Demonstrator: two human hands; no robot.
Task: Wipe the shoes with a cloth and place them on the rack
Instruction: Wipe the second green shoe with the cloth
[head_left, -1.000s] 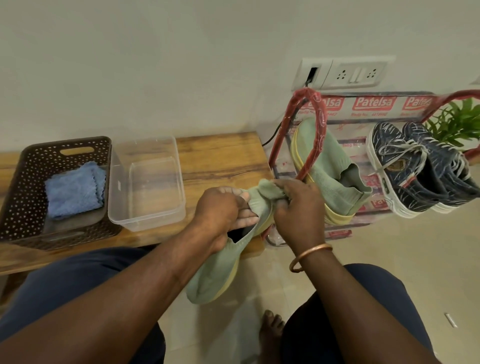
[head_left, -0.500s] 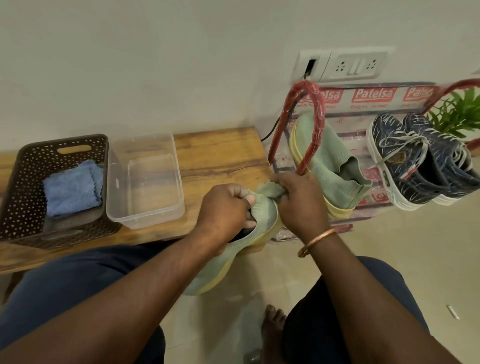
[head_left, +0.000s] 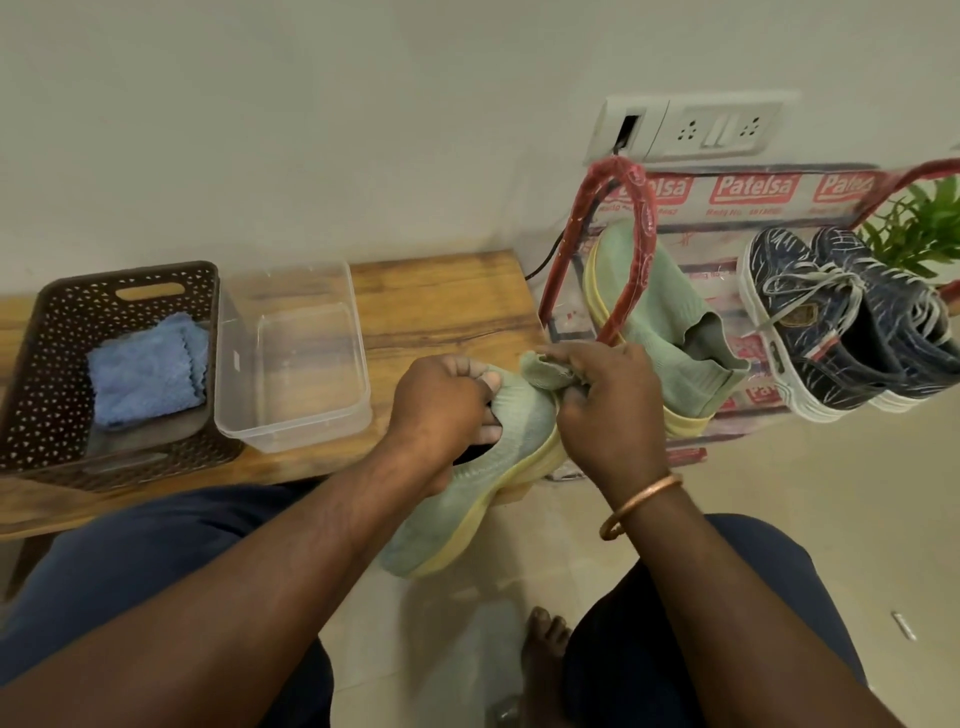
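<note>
Held green shoe slants, toe toward person, heel at cloth.

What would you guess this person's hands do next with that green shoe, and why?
Probably draw the cloth in the right hand along the green shoe toward its toe: the left hand grips its opening, and the cloth sits only at the heel end.
</note>
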